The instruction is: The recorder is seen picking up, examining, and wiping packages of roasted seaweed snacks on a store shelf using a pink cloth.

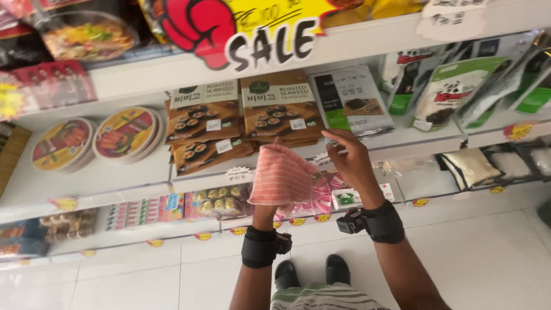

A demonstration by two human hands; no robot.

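Left hand (265, 213) mostly hidden under pink striped cloth (282, 177), grip clenched on it, raised before white shelf (402, 138). Right hand (351, 161) open-fingered, touching cloth edge beside brown flat seaweed packets (278, 109), steadying.

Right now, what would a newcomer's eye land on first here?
The pink striped cloth draped over the left hand, raised in front of the shelves at mid-frame. Next, the right hand reaching toward the brown seaweed packs stacked on the white shelf. Above them hangs a yellow sale sign with a red boxing glove, and round yellow-lidded containers stand at left.
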